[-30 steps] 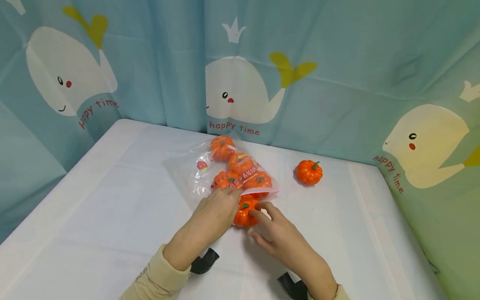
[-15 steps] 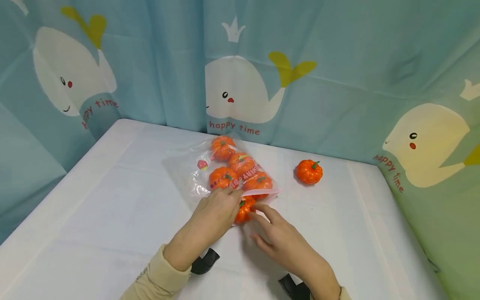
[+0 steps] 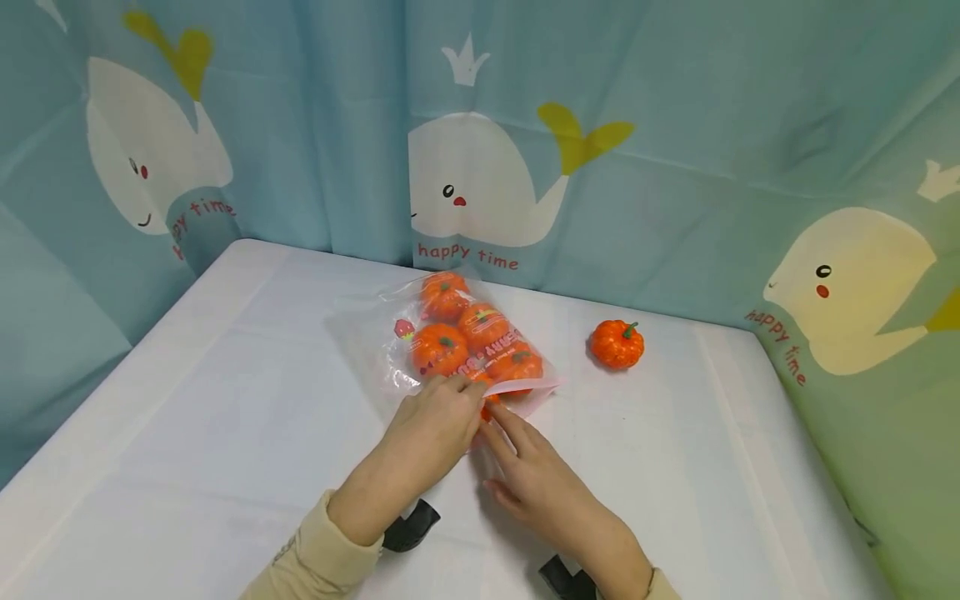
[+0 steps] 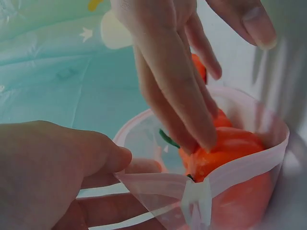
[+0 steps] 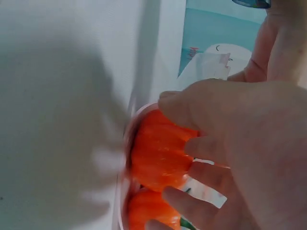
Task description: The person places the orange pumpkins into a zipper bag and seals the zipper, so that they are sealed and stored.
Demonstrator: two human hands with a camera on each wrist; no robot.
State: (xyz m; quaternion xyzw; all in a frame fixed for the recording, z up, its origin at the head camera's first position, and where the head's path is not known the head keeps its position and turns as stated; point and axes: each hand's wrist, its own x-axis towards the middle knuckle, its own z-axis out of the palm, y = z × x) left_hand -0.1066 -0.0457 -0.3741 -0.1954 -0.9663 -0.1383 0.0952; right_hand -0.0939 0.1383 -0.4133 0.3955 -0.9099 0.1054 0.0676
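Observation:
A clear zip bag (image 3: 367,333) with pink trim lies on the table, several small orange toy pumpkins (image 3: 438,349) inside it. My left hand (image 3: 431,425) pinches the edge of its mouth between thumb and fingers, plainest in the left wrist view. The fingers of my right hand (image 3: 536,479) reach down into the mouth, nearly straight, and touch the pumpkin just inside the opening (image 4: 232,146). In the right wrist view that pumpkin (image 5: 160,153) sits within the pink rim, another below it. In the head view my hands hide most of it.
One more orange pumpkin with a green stem (image 3: 617,345) stands on the white table (image 3: 720,467) to the right of the bag. A blue curtain with whale prints (image 3: 675,208) hangs behind the table. Black straps (image 3: 411,527) show by my wrists.
My right hand has pushed the front pumpkin forward and left, deeper into the bag. A pumpkin inside has shifted slightly left. My left hand keeps its place on the bag's edge.

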